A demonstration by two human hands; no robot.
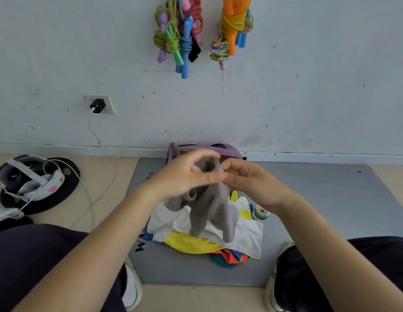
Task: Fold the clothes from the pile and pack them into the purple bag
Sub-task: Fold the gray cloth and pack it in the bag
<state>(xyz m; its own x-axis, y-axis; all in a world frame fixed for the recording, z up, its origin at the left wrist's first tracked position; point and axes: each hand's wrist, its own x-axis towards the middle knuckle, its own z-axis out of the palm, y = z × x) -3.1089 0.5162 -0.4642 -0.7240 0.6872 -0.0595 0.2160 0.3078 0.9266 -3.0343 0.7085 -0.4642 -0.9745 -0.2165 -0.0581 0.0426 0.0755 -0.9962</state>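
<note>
A grey garment (209, 212) is held up by its top, pinched between left hand (187, 174) and right hand (252, 181), above the clothes pile (196, 239) mid-mat (331, 199). The purple bag (227, 150) is set at the mat's far edge.

A grey garment (209, 210) hangs bunched and unfolded in the air above the pile of clothes (209, 235), its top pinched between the left hand (184, 176) and the right hand (252, 183), with two limp ends drooping down onto the pile. The pile lies on a grey mat (331, 210) on the floor, a loose heap with a white piece on top and yellow, orange, blue and teal pieces under it. The purple bag (227, 150) stands just beyond the pile at the wall, partly hidden behind the hands.
</note>
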